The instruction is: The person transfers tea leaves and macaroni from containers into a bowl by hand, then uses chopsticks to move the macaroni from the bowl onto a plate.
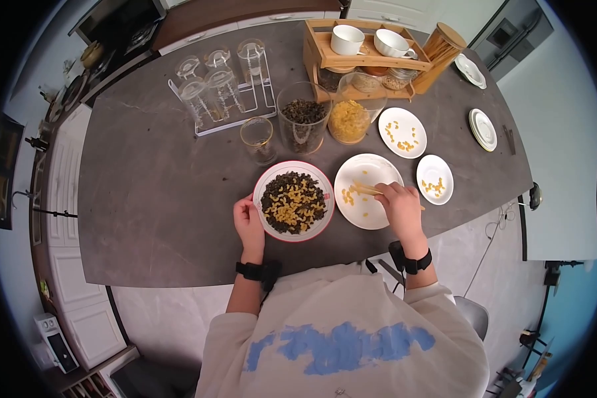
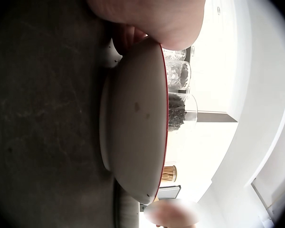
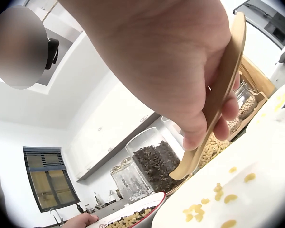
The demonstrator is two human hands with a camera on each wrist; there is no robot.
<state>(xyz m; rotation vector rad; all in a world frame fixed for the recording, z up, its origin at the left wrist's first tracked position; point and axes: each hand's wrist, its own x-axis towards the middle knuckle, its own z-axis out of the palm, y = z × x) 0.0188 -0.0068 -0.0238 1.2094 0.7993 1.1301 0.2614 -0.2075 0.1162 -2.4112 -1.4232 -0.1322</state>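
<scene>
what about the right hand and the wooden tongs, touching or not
Touching: the right wrist view shows the right hand pinching the wooden tongs, thumb on one side and fingertips on the other.

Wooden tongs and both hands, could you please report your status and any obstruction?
Right hand gripping wooden tongs, tips at white plate with yellow pieces. Left hand holding red-rimmed bowl. No visible obstruction between tongs and plate.

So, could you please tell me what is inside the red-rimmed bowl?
The red-rimmed bowl holds dark pieces, with small yellow pieces scattered on top. What lies beneath them, and the bowl's inner bottom, is covered and cannot be seen.
</scene>
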